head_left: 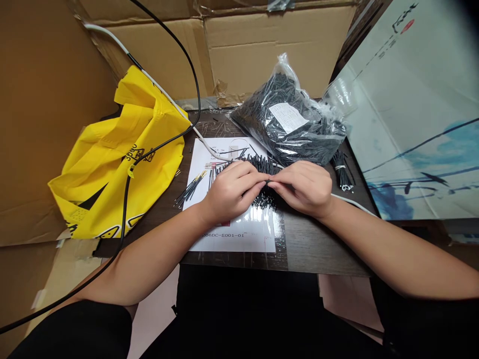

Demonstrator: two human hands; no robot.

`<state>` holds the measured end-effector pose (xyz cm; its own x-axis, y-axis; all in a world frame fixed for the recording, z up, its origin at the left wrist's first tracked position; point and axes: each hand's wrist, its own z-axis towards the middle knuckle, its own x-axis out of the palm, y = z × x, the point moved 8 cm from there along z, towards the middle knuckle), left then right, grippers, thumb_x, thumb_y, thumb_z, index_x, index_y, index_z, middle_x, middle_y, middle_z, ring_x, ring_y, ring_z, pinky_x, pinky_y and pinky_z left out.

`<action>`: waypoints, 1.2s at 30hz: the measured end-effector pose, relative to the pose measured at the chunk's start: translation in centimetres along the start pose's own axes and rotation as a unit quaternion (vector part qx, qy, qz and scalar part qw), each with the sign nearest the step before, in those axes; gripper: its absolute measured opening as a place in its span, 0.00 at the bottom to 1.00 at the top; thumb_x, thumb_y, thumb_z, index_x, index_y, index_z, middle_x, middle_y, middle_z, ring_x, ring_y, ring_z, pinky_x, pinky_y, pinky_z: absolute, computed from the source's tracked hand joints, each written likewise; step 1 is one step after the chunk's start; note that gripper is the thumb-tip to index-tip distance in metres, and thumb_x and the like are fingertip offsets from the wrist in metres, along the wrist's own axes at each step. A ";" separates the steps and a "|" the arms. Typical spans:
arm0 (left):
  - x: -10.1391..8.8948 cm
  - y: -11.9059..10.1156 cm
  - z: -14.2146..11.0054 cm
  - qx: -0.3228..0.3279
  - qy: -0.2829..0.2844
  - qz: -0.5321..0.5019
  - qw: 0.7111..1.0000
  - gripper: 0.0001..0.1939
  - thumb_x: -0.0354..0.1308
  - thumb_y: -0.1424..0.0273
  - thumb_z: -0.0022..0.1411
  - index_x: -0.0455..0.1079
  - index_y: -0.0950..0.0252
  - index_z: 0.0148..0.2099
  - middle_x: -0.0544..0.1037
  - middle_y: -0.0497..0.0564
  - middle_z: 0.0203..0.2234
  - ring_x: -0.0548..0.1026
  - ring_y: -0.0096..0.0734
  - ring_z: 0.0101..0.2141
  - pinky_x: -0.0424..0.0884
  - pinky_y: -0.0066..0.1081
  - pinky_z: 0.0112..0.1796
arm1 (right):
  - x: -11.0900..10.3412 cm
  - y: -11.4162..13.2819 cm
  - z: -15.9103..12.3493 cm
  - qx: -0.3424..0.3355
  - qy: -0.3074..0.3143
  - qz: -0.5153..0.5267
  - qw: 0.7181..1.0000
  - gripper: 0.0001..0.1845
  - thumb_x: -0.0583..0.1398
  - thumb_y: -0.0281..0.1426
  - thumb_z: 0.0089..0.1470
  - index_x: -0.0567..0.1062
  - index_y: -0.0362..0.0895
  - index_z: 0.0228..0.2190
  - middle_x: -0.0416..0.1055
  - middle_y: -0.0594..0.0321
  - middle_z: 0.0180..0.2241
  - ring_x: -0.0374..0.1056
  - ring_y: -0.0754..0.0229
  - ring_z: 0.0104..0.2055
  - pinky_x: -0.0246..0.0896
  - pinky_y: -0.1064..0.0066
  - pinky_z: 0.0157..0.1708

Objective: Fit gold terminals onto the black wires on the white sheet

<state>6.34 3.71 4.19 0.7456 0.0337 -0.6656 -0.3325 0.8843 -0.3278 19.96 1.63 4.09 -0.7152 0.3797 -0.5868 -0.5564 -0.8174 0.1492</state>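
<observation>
Over a dark wood-grain table [322, 244], the left hand [235, 192] and right hand [307, 189] meet, thumbs and forefingers pinching a tiny dark piece [268, 181]. It is above the right side of a white printed sheet [232, 243] at the table's near edge. Thin black tubes [264, 164] lie beneath the hands; a clear plastic bag of black pieces [288, 119] sits toward the far edge.

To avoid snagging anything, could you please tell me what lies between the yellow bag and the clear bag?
The head view shows a black cable and a white cable crossing the table between the yellow bag and the clear bag.
</observation>
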 end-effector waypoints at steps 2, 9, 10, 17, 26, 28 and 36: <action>0.0 -0.1 0.0 0.007 0.002 -0.005 1.000 0.10 0.57 0.73 0.65 0.74 0.65 0.48 0.78 0.51 0.32 0.72 0.25 0.34 0.72 0.30 0.38 | -0.2 0.2 0.1 -0.006 -0.005 0.006 1.000 0.07 0.65 0.31 0.56 0.75 0.45 0.38 0.77 0.64 0.29 0.71 0.65 0.30 0.66 0.71 0.32; -0.7 -0.6 0.1 0.032 -0.021 -0.030 0.999 0.09 0.64 0.74 0.60 0.75 0.65 0.44 0.82 0.48 0.32 0.74 0.23 0.31 0.71 0.28 0.38 | -0.5 0.4 0.3 -0.018 -0.015 0.033 0.999 0.09 0.67 0.29 0.52 0.76 0.43 0.36 0.77 0.63 0.29 0.71 0.66 0.29 0.66 0.72 0.31; -0.8 -0.7 0.1 0.033 -0.024 -0.032 0.999 0.08 0.64 0.74 0.60 0.75 0.65 0.43 0.82 0.48 0.32 0.74 0.23 0.31 0.71 0.28 0.37 | -0.5 0.5 0.3 -0.021 -0.017 0.035 0.999 0.08 0.67 0.29 0.52 0.76 0.43 0.36 0.77 0.63 0.29 0.71 0.66 0.29 0.66 0.72 0.31; -1.4 -0.9 -0.2 0.027 -0.066 -0.064 0.995 0.17 0.68 0.67 0.56 0.72 0.63 0.47 0.81 0.47 0.30 0.74 0.21 0.30 0.72 0.23 0.34 | -0.6 1.0 0.2 -0.030 -0.018 0.036 0.999 0.05 0.64 0.31 0.56 0.74 0.43 0.34 0.76 0.63 0.28 0.69 0.66 0.29 0.65 0.73 0.31; -1.4 -0.4 -0.9 0.004 -0.050 -0.193 0.980 0.47 0.67 0.46 0.50 0.58 0.64 0.65 0.81 0.53 0.38 0.78 0.25 0.34 0.75 0.26 0.35 | -0.9 1.4 0.3 -0.015 -0.031 0.049 0.998 0.05 0.59 0.31 0.61 0.70 0.43 0.33 0.72 0.63 0.26 0.67 0.65 0.28 0.65 0.73 0.29; -1.6 -0.2 -1.1 0.004 -0.058 -0.215 0.975 0.46 0.63 0.43 0.52 0.58 0.65 0.65 0.79 0.54 0.39 0.77 0.27 0.35 0.75 0.28 0.35 | -1.0 1.5 0.3 -0.013 -0.032 0.048 0.998 0.05 0.59 0.31 0.62 0.70 0.43 0.33 0.72 0.63 0.26 0.67 0.65 0.28 0.65 0.73 0.29; -1.3 0.0 -0.1 -0.044 -0.030 -0.135 0.989 0.08 0.63 0.66 0.59 0.72 0.65 0.38 0.74 0.46 0.24 0.70 0.20 0.26 0.68 0.25 0.30 | -1.7 0.5 0.0 0.036 -0.081 0.057 0.994 0.01 0.59 0.29 0.60 0.70 0.44 0.34 0.72 0.65 0.26 0.70 0.65 0.30 0.66 0.73 0.30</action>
<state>5.35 3.64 4.97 0.8463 -0.1691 -0.5051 -0.1626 0.8210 -0.5473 20.92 0.53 5.15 -0.8308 0.3565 -0.4274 -0.4926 -0.8285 0.2664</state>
